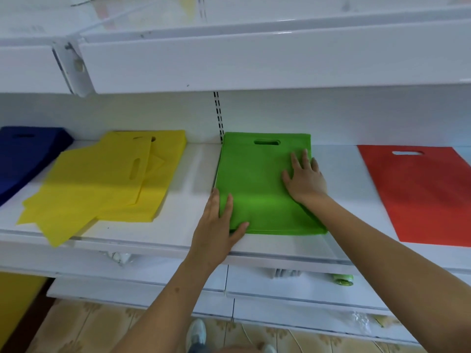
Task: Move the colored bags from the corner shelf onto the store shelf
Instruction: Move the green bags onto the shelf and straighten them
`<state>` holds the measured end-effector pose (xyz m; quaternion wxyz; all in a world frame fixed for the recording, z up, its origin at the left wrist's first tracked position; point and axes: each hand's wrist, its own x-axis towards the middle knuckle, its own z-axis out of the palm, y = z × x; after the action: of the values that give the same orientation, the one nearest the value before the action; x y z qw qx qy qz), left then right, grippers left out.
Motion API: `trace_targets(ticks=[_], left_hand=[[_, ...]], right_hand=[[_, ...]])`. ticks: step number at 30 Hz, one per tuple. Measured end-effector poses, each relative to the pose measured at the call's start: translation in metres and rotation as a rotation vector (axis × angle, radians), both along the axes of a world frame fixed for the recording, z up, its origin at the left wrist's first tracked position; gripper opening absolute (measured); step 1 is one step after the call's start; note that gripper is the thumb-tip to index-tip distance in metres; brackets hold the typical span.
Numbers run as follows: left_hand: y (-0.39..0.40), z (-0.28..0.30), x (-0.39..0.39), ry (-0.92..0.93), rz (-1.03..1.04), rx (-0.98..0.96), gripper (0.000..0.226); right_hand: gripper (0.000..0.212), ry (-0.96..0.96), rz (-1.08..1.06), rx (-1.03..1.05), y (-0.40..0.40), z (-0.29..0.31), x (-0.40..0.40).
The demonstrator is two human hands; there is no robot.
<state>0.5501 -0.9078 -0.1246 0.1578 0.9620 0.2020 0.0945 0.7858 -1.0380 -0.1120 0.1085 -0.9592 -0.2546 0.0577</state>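
A stack of green bags (257, 182) lies flat on the white store shelf (193, 174), cut-out handle toward the back wall. My left hand (219, 225) rests against the stack's near left corner, fingers straight along its left edge and thumb on top. My right hand (304, 178) presses flat on the stack's right side with fingers spread. To the left lies a loose, untidy pile of yellow bags (102, 184), and beyond it a stack of dark blue bags (25, 154). A red bag (423, 192) lies flat at the right.
A white shelf (254, 57) overhangs close above the bags. Lower shelves (293, 284) below hold a green roll (342, 279) and small white items. A yellow panel (15, 299) stands at the lower left. My shoe (196, 332) is on the tiled floor.
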Motion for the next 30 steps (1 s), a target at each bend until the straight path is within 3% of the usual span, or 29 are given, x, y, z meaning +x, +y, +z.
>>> trace_targets(ticks=[9,13,19,30], left_hand=[[-0.001,0.002,0.002,0.020,0.010,-0.035,0.078],[0.022,0.023,-0.019,-0.084,0.012,-0.096,0.081],[0.119,0.056,-0.105,-0.250,0.238,-0.084,0.088],[0.323,0.068,-0.346,-0.276,0.691,-0.117,0.093]], right_hand=[[0.067,-0.029,-0.006,-0.317,0.019,0.025,0.001],[0.072,-0.089,0.071,-0.143,0.079,0.048,-0.035],[0.072,-0.044,0.368,0.182,0.237,0.062,-0.138],[0.071,0.021,0.736,0.247,0.525,0.086,-0.359]])
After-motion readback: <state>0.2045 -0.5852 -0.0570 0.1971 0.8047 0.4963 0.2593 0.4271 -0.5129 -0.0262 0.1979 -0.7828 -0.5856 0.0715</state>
